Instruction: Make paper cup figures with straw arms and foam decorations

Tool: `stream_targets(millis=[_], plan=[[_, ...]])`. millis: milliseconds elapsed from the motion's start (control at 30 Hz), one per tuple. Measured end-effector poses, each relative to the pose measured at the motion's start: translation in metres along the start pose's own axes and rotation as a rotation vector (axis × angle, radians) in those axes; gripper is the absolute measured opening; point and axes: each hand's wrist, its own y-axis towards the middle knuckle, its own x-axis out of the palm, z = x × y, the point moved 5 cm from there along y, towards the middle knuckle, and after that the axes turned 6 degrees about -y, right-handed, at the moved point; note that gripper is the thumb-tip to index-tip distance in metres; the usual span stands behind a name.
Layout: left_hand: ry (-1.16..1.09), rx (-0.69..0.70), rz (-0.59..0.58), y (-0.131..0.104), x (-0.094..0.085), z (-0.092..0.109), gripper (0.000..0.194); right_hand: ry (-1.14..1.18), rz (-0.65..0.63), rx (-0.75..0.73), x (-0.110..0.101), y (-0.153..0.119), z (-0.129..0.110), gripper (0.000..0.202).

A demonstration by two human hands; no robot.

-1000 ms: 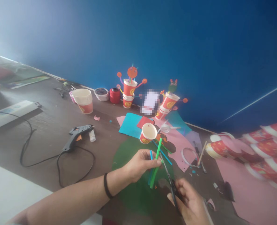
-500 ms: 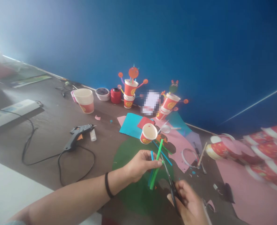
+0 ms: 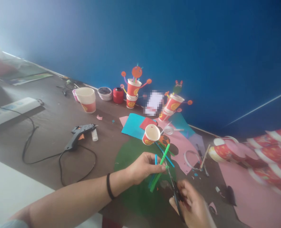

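My left hand (image 3: 145, 167) pinches a bright green straw (image 3: 162, 158) and a blue straw (image 3: 156, 159) between thumb and fingers. The green straw leans to the right, its lower end showing below the hand. In my right hand (image 3: 192, 202) is a pair of scissors (image 3: 174, 186) with black handles, fingers wrapped around them. The scissor blades point up and left, close to the green straw and my left thumb tip, where a small green bit shows. A green paper circle (image 3: 128, 177) lies beneath both hands. Just beyond them stands a red and white paper cup (image 3: 151, 134).
A glue gun (image 3: 79, 135) with a trailing cord lies left, beside a white power strip (image 3: 14, 112). Stacked cups (image 3: 86, 100) and two decorated cup figures (image 3: 133, 87) (image 3: 173, 103) stand at the back. Pink paper (image 3: 254, 196) and several red cups (image 3: 271, 145) are at right.
The green straw has tipped further to the right in my left hand. My left hand and the scissors have shifted slightly, and the scissors stay close to the straw.
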Motion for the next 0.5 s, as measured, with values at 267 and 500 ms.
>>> stream_targets(millis=[267,500], plan=[[-0.041,-0.008,-0.015,0.001,0.000,0.000,0.024,0.016,0.002,-0.038,0.001,0.002,-0.015,0.036],[-0.053,-0.021,0.004,0.001,-0.001,-0.003,0.025,0.059,0.018,-0.016,0.001,0.002,-0.014,0.038]])
